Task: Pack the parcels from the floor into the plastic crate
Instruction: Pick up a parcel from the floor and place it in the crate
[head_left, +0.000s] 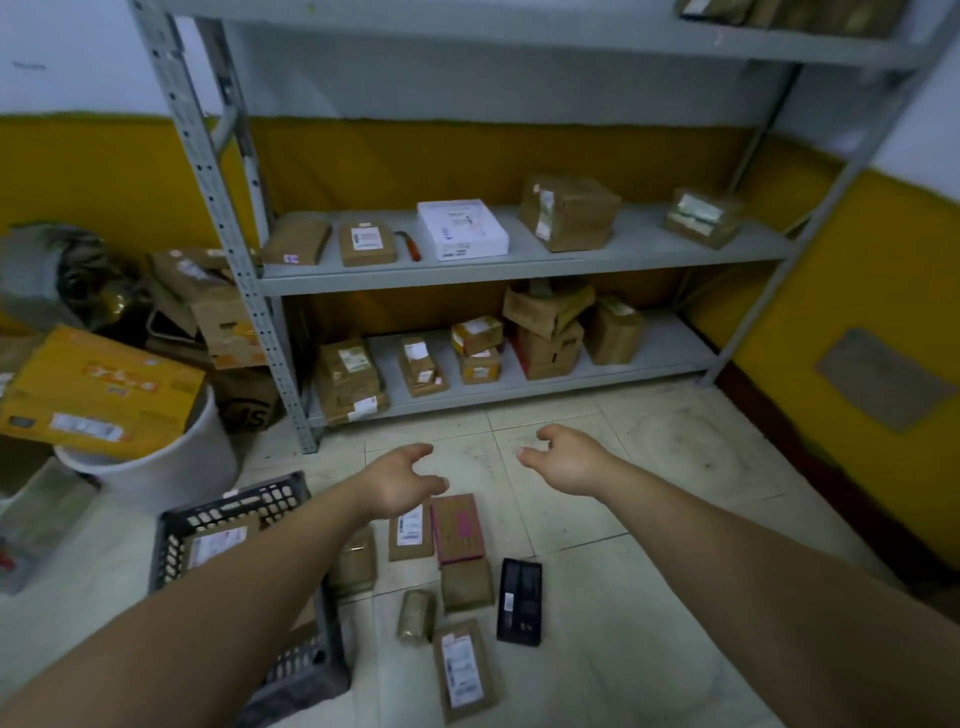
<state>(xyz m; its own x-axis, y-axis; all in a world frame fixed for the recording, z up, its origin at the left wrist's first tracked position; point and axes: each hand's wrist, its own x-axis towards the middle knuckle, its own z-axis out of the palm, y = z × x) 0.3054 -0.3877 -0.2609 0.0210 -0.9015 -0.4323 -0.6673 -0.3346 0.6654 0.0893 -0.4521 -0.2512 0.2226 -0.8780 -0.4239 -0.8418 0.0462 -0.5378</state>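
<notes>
Several parcels lie on the tiled floor: a brown labelled one (410, 532), a pink box (457, 529), a black box (520, 601), a small brown square one (466, 584), a rolled one (415, 616) and a long labelled one (464, 670). A dark plastic crate (228, 512) sits at the left with a labelled brown parcel (215, 545) inside; my left forearm crosses over it. My left hand (402, 480) hovers above the brown labelled parcel, fingers apart, holding nothing. My right hand (563, 460) floats to the right of it, fingers loosely curled and empty.
A grey metal shelf rack (519, 270) with many brown parcels and a white box (461, 229) stands ahead. A white bucket (156, 467) under a yellow carton (98, 395) sits at the left. Yellow walls close in at the right and back.
</notes>
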